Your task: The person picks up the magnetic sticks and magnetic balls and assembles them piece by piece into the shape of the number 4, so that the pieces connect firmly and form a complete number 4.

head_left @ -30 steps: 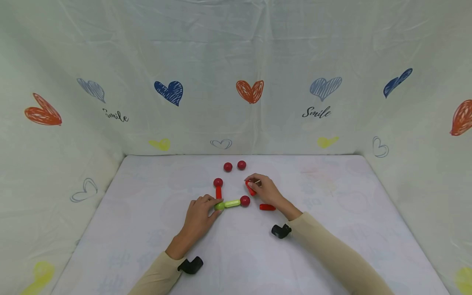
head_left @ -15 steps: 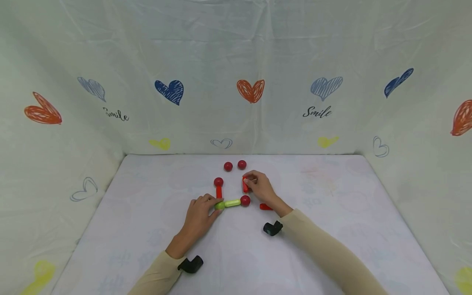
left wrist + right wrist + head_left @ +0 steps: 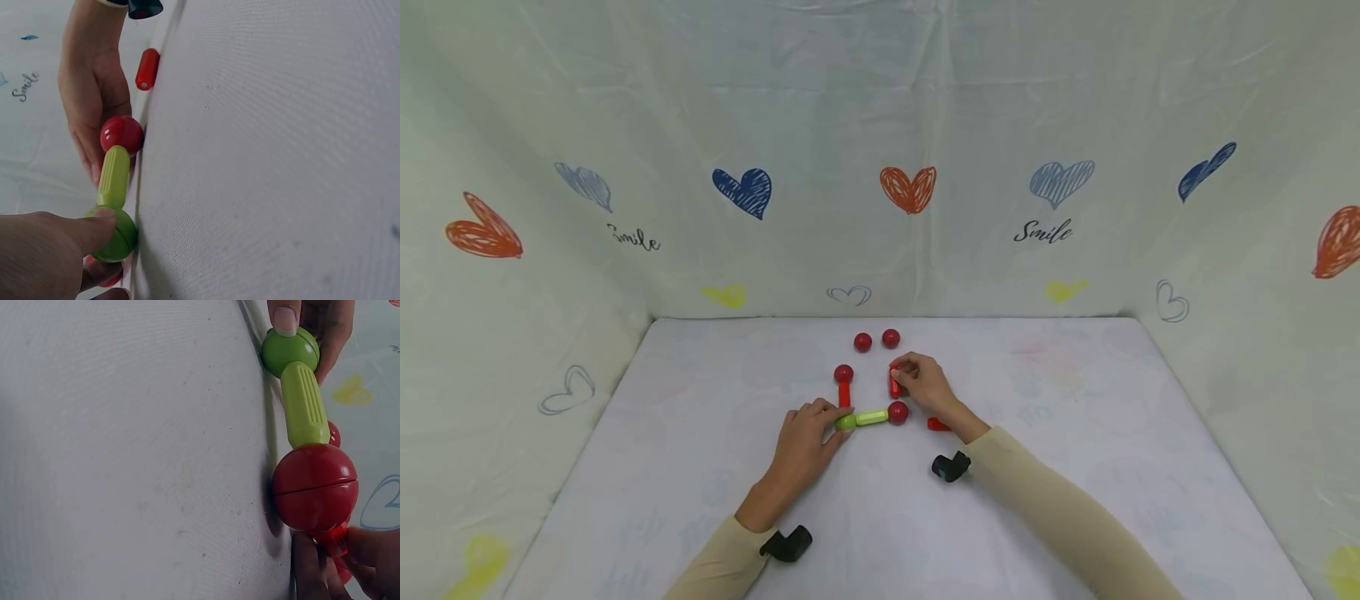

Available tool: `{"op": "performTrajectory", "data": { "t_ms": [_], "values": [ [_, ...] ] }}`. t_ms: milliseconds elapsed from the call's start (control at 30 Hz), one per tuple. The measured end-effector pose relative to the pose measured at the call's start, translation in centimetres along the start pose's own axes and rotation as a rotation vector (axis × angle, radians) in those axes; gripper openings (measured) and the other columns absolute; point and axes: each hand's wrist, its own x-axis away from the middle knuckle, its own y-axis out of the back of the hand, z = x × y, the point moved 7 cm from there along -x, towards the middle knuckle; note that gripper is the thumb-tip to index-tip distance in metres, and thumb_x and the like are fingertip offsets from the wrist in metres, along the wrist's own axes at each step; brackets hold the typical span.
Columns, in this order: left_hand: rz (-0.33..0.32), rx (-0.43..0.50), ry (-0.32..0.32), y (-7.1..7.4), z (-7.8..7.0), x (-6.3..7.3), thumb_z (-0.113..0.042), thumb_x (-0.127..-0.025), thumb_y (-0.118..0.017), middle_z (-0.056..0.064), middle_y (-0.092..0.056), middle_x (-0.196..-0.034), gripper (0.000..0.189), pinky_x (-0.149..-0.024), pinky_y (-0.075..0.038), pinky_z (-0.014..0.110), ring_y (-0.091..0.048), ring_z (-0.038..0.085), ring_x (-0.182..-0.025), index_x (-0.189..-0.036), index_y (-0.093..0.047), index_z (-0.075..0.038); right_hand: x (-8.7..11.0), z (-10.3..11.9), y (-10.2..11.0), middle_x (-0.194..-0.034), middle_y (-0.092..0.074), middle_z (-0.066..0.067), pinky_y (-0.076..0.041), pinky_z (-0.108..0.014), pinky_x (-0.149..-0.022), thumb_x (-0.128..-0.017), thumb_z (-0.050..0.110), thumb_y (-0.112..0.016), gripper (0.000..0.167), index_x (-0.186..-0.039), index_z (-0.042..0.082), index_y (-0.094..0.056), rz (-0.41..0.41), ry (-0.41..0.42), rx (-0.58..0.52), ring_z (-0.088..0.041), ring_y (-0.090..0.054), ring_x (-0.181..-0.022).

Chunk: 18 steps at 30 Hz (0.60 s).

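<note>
Lower middle of the head view, and the left hand (image 3: 805,435) pinched the green ball (image 3: 846,422); just right of it, the right hand (image 3: 925,385) pinched a red rod (image 3: 894,387)! Behind, black script (image 3: 1043,232) read "Smile", upper left and upper right.

The head view looks forward and down from above the near side, far enough back to take in most of the table (image 3: 880,517) and the heart-printed sheet (image 3: 977,108) behind it. Both wrist views sit low and close over the tabletop, turned sideways: the table fills the left wrist view's right side and the right wrist view's left. They share the green stick (image 3: 114,175) from opposite ends, the green ball (image 3: 122,237) nearer one, the red ball (image 3: 315,487) the other.
</note>
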Motion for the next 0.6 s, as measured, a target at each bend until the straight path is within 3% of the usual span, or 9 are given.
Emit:
{"op": "performTrajectory", "data": {
  "t_ms": [333, 600],
  "values": [
    [-0.008, -0.018, -0.005, 0.1, -0.07, 0.12, -0.016, -0.088, -0.088, 0.003, -0.07, -0.107, 0.041, -0.09, -0.049, 0.046, -0.064, 0.023, -0.098, -0.127, -0.079, -0.017, 0.4, -0.35, -0.14, -0.1, -0.07, -0.009, -0.058, -0.028, -0.074, -0.103, 0.008, -0.067, 0.019, -0.12, 0.001, -0.072, 0.052, -0.019, -0.004, -0.017, -0.065, -0.082],
    [-0.017, -0.003, -0.011, 0.09, -0.12, 0.16, -0.015, -0.087, -0.088, 0.003, -0.07, -0.106, 0.04, -0.089, -0.048, 0.045, -0.064, 0.023, -0.097, -0.126, -0.079, -0.016, 0.73, -0.38, 0.16, -0.103, -0.072, -0.01, -0.06, -0.031, -0.078, -0.104, 0.009, -0.067, 0.02, -0.121, 0.001, -0.072, 0.066, -0.02, 0.005, -0.018, -0.068, -0.088]
  ]
}}
